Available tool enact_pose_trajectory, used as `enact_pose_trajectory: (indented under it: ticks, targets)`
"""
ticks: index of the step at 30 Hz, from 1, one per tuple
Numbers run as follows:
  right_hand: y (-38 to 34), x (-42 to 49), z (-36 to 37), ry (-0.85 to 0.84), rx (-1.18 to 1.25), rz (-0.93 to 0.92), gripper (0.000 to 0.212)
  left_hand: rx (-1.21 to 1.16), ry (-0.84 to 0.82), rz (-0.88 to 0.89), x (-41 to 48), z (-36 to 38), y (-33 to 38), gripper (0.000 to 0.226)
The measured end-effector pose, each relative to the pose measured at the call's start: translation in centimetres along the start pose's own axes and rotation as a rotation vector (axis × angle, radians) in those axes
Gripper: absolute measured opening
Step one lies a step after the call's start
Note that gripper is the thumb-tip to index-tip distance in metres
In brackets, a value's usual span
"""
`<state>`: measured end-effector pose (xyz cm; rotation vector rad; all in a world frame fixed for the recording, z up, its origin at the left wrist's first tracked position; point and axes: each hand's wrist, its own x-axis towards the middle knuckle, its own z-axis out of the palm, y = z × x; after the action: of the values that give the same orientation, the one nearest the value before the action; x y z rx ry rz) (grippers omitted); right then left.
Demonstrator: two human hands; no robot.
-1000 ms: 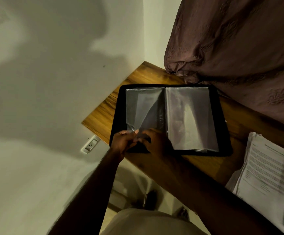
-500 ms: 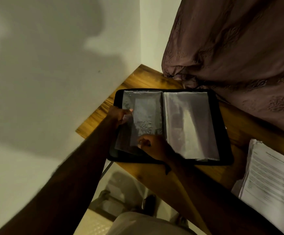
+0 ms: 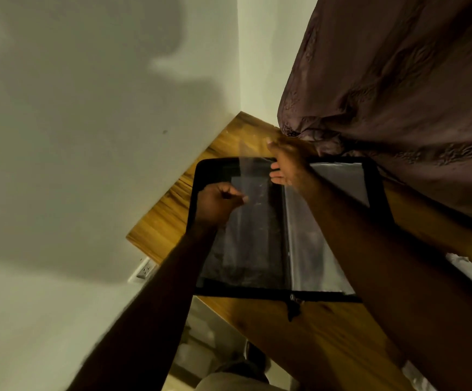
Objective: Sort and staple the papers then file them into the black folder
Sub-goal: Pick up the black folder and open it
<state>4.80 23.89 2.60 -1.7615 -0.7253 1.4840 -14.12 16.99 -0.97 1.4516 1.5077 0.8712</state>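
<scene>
— Lying open on the wooden tabletop (image 3: 327, 334), is that the black folder (image 3: 209, 165)?
— Yes. It lies flat near the corner by the wall, with its zipper pull (image 3: 294, 304) hanging over the near edge. Clear plastic sleeves (image 3: 308, 249) fill both halves.
— What is the left hand (image 3: 219, 206) doing?
— It is over the folder's left half, fingers curled. Thumb and forefinger pinch the side edge of one raised sleeve (image 3: 253, 176).
— And the right hand (image 3: 285, 165)?
— It reaches across to the folder's far edge, fingers spread and fairly straight, touching the top of that raised sleeve. Blur softens it.
— Where are the papers (image 3: 460, 263)?
— Only a white corner of the stack shows at the right edge, on the tabletop, beside the right forearm and apart from the folder.
— Anything else?
— A dark brown curtain (image 3: 398, 80) drapes onto the tabletop's far side by the folder's far right corner. A wall socket (image 3: 144, 270) sits below the tabletop's left edge.
</scene>
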Motion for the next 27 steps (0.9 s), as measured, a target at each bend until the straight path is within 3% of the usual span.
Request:
enact_pose_trajectory:
  ticks: [3, 8, 14, 16, 19, 23, 27]
  targets:
    - [-1.1, 0.6, -0.3, -0.069, -0.011, 0.089, 0.071, 0.127, -0.121, 0.151, 0.0, 0.8, 0.8, 0.021]
    - [-0.7, 1.3, -1.9, -0.064, -0.039, 0.084, 0.041, 0.419, -0.255, 0.307, 0.6, 1.8, 1.7, 0.031]
    - [-1.1, 1.0, -5.0, -0.144, 0.039, 0.203, 0.043, 0.525, -0.263, 0.353, 0.1, 2.8, 2.8, 0.021]
    - [-1.9, 1.0, -5.8, -0.183, -0.09, 0.183, 0.044, 0.568, -0.297, 0.39, -0.1, 3.3, 3.5, 0.018]
    - [-3.1, 0.4, -6.3, -0.189, -0.261, 0.108, 0.021, 0.65, -0.336, 0.392, -0.6, 4.1, 4.8, 0.019]
    - [-4.0, -0.8, -6.5, -0.149, -0.414, 0.045, 0.009, 0.639, -0.383, 0.337, -1.0, 4.6, 6.0, 0.029]
    - [-4.4, -3.0, -7.3, -0.166, -0.345, 0.022, 0.024, 0.38, -0.347, 0.212, -0.4, 4.8, 6.7, 0.045]
